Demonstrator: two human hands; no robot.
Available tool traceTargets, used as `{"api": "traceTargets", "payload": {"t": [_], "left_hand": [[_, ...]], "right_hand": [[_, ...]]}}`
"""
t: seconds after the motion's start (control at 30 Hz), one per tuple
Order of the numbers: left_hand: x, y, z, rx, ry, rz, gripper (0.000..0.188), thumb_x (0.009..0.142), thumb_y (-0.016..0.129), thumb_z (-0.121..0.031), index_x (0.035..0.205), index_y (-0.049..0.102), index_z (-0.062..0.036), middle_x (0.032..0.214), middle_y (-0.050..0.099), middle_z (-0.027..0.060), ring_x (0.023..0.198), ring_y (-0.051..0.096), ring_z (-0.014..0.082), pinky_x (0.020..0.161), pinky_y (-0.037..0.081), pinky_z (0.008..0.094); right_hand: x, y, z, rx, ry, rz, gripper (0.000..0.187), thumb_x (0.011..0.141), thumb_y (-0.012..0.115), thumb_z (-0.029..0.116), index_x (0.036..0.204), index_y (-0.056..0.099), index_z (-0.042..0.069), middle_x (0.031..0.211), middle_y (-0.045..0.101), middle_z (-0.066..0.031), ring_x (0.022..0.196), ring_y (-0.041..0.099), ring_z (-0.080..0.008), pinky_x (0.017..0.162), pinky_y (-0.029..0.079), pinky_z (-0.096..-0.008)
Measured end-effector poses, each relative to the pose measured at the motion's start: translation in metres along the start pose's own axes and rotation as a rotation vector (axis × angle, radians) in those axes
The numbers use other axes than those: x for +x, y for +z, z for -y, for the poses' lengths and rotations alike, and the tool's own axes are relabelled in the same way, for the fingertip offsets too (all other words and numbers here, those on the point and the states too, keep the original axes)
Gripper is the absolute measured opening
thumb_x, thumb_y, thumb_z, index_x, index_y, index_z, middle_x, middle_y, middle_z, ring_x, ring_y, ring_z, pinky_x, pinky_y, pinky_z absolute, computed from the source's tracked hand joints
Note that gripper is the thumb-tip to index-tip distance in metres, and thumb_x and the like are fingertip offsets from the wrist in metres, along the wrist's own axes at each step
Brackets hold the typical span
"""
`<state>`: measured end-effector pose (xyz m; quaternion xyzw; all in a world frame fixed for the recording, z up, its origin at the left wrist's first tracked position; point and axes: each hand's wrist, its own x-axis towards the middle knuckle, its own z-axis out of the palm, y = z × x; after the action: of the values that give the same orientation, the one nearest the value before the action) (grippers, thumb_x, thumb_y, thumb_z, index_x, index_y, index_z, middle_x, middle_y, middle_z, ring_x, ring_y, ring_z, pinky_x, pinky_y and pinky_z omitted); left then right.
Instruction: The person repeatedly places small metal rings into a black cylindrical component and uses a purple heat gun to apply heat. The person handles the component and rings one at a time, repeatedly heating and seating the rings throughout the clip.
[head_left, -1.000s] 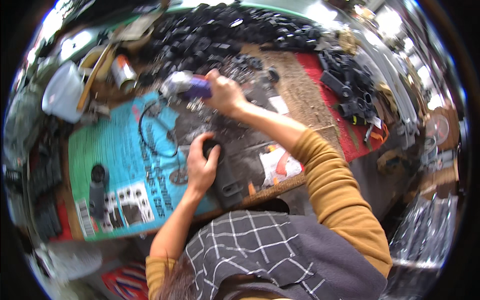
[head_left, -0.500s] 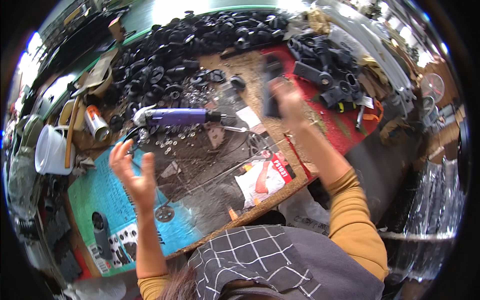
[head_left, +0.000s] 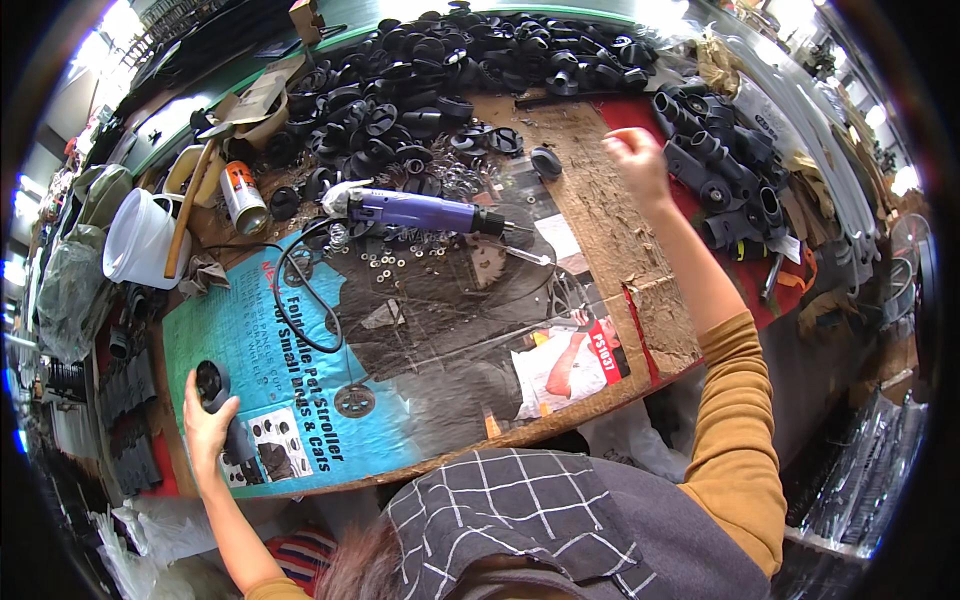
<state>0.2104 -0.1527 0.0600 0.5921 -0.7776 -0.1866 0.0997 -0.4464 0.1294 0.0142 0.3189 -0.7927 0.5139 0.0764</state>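
Observation:
At the lower left of the bench, my left hand (head_left: pixel 205 425) has its thumb and fingers around an oblong dark grey plastic part (head_left: pixel 238 441) with a round black end. The part lies over the printed blue-green cardboard (head_left: pixel 370 440). My right hand (head_left: pixel 640 165) is raised over the right side of the bench, beside a heap of dark grey tubular plastic parts (head_left: pixel 712 150). Its fingers are curled in, and whatever they might hold is hidden. Between the hands lies a purple power screwdriver (head_left: pixel 415 211) with a black cable, its bit pointing right.
Black plastic wheels (head_left: pixel 380 120) heap along the back, with small metal washers (head_left: pixel 385 262) scattered in front. On the left stand a white bucket (head_left: pixel 145 240), a wooden stick (head_left: pixel 190 210) and a spray can (head_left: pixel 243 198). A loose black cap (head_left: pixel 546 163) sits near the middle.
My left hand has come down onto the oblong part and tilted it. The long dark piece in my right hand is no longer seen there; that hand is now nearer the right heap.

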Motion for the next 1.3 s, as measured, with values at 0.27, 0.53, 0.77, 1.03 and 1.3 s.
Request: {"api": "traceTargets", "payload": {"t": [0.27,0.53,0.77,1.03,1.3], "left_hand": [[-0.091,0.085,-0.193,-0.279,0.592,0.291,0.112,0.064,0.083,-0.040,0.150,0.021,-0.0037,0.127,0.031,0.0214,0.117,0.043,0.0377,0.102,0.040,0.0459],[-0.094,0.143,-0.207,-0.489,0.443,0.386,0.099,0.077,0.075,-0.051,0.144,0.028,0.0041,0.126,0.037,0.0243,0.110,0.053,0.0426,0.094,0.047,0.0457],[-0.052,0.146,-0.247,-0.808,0.610,0.181,0.076,0.080,0.077,-0.039,0.135,0.045,0.0025,0.127,0.049,0.0215,0.106,0.057,0.0331,0.090,0.050,0.0392],[-0.045,0.140,-0.272,-1.143,0.551,0.233,0.036,0.088,0.071,-0.014,0.120,0.061,0.0001,0.103,0.068,0.0088,0.096,0.066,0.0142,0.084,0.053,0.0281],[-0.040,0.149,-0.244,-1.510,0.114,0.597,0.035,0.094,0.060,-0.008,0.128,0.055,0.0004,0.092,0.068,0.0058,0.074,0.062,0.0100,0.073,0.052,0.0224]], "right_hand": [[-0.020,0.153,0.123,-0.299,-0.102,0.436,0.031,0.080,0.070,0.036,0.087,0.072,0.006,0.092,0.070,-0.0142,0.088,0.066,-0.0317,0.081,0.050,-0.0413],[-0.025,0.156,0.122,-0.375,-0.145,0.442,0.029,0.079,0.074,0.032,0.085,0.071,0.004,0.086,0.069,-0.0124,0.084,0.065,-0.0254,0.078,0.050,-0.0371],[-0.075,0.098,0.155,0.615,0.284,0.652,0.016,0.089,0.070,0.017,0.089,0.065,0.002,0.081,0.067,-0.0027,0.071,0.059,-0.0071,0.069,0.049,-0.0222],[-0.129,0.077,0.194,0.818,0.490,0.677,0.020,0.095,0.064,0.023,0.100,0.061,0.003,0.085,0.066,-0.0039,0.075,0.064,-0.0102,0.068,0.053,-0.0234],[-0.143,0.094,0.201,0.794,0.304,0.743,0.023,0.094,0.064,0.015,0.111,0.062,-0.001,0.092,0.069,-0.0054,0.078,0.063,-0.0087,0.072,0.052,-0.0219]]}}
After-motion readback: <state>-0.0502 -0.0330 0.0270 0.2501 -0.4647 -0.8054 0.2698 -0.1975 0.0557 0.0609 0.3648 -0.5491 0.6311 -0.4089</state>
